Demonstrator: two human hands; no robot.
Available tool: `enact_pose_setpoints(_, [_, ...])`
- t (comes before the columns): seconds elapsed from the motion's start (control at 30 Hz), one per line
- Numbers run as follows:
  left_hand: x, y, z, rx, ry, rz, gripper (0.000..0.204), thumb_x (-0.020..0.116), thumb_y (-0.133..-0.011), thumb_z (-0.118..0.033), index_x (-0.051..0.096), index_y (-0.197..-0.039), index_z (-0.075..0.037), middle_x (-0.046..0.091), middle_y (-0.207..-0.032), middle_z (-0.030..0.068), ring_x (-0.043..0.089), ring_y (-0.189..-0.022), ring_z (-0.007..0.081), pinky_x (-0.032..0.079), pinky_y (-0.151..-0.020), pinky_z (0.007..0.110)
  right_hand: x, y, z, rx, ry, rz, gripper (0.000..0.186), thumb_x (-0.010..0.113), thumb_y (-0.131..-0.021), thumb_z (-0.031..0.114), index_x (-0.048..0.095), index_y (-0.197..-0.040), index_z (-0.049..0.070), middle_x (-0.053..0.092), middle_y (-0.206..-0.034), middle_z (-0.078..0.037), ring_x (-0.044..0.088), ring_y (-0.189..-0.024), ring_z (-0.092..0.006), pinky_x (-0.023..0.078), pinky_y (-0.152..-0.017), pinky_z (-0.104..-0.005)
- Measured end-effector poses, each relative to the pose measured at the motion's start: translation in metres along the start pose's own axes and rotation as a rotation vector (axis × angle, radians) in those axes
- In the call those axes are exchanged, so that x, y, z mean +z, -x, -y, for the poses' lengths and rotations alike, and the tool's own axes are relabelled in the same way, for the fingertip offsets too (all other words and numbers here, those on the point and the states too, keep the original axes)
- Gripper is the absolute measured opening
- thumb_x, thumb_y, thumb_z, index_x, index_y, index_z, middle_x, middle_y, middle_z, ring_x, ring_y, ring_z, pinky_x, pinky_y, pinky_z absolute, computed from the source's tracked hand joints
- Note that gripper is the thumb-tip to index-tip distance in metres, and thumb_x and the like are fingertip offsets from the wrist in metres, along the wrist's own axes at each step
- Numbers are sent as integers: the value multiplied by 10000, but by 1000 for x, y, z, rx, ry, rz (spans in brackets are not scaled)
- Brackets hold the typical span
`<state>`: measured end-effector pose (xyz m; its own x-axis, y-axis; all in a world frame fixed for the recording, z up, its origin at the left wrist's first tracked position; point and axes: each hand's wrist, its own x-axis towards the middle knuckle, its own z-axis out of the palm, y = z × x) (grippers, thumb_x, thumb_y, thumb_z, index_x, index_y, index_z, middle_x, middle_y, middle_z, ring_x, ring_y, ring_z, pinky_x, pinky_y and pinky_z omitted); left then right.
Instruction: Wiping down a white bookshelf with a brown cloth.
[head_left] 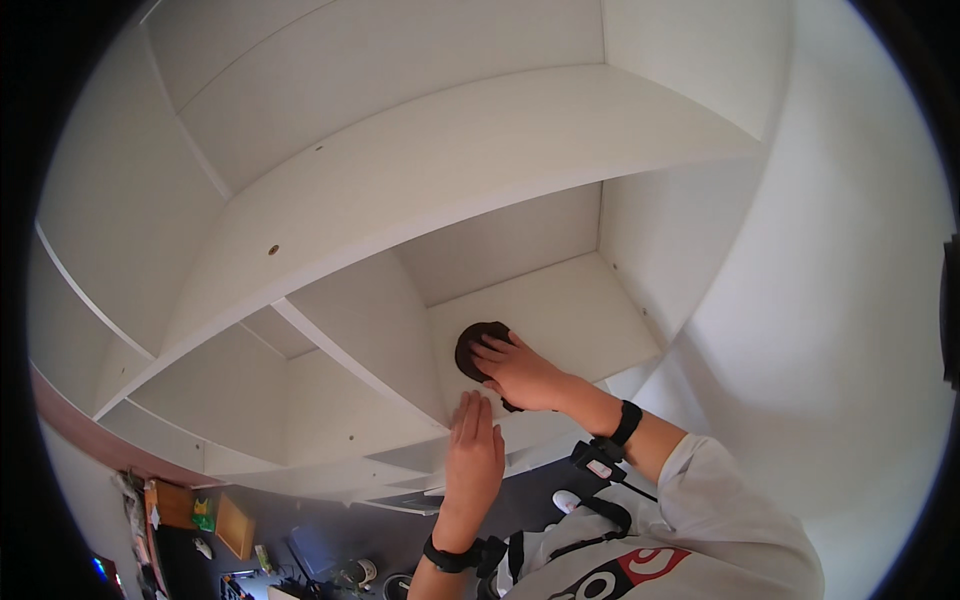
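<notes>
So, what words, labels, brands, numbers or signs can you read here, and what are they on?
Shirt: large print, partly on red; I won't copy its wording.
Black box at the right wrist: pale label, too small to read.
Green item, lower left: any print too small and blurred.
Dark pad under the right hand: none showing.
White shelf: none visible.

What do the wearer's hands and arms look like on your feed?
Both the left hand and right hand are gloveless. Each wrist wears a black strap: left strap, right strap. By the right one sits a small black box with a pale label and dark cable. The right sleeve is pale and loose.
</notes>
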<state>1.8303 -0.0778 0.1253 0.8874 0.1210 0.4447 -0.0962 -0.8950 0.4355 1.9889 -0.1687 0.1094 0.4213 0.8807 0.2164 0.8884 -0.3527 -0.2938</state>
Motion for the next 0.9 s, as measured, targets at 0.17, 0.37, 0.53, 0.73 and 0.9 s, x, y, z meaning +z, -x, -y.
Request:
enact_pose_setpoints(0.17, [7, -1, 7, 41, -150, -16, 327, 604, -827, -1, 557, -1148, 39, 554, -1228, 211, 490, -1214, 382, 447, -977, 434, -13, 25, 4, 27, -16, -2, 428, 524, -914, 168, 456, -1311, 23, 395, -1440, -166, 346, -1350, -342, 283, -1090, -525])
enact_pose_setpoints(0.37, [8, -4, 12, 10, -146, 56, 335, 619, -817, -27, 557, -1137, 50, 558, -1240, 187, 497, -1217, 339, 439, -997, 392, -38, 79, -48, 330, 55, -97, 427, 502, -909, 145, 460, -1308, -2, 400, -1435, -172, 329, -1363, -327, 258, -1108, -503])
enact_pose_setpoints(0.53, [-3, -15, 4, -41, -87, 93, 263, 606, -791, 9, 570, -1048, 54, 586, -1175, 210, 527, -1176, 368, 476, -937, 401, -57, 73, -81, 557, 81, 19, 456, 453, -950, 201, 407, -1351, -12, 328, -1477, -181, 278, -1387, -338, 261, -1103, -544])
enact_pose_setpoints(0.73, [-1, -29, -6, 1, -177, 215, 196, 578, -733, 80, 587, -925, 42, 613, -969, 224, 588, -1002, 384, 512, -802, 431, -67, 34, -108, 714, 67, 242, 522, 390, -986, 269, 295, -1438, 25, 185, -1550, -145, 173, -1428, -341, 230, -1117, -559])
enact_pose_setpoints(0.9, [-10, -36, -10, -50, -172, 237, 260, 661, -716, 28, 615, -971, 24, 635, -930, 204, 615, -909, 376, 516, -731, 423, -61, 13, -112, 645, 84, 237, 536, 372, -995, 269, 255, -1471, 52, 166, -1562, -124, 138, -1438, -334, 147, -1145, -548])
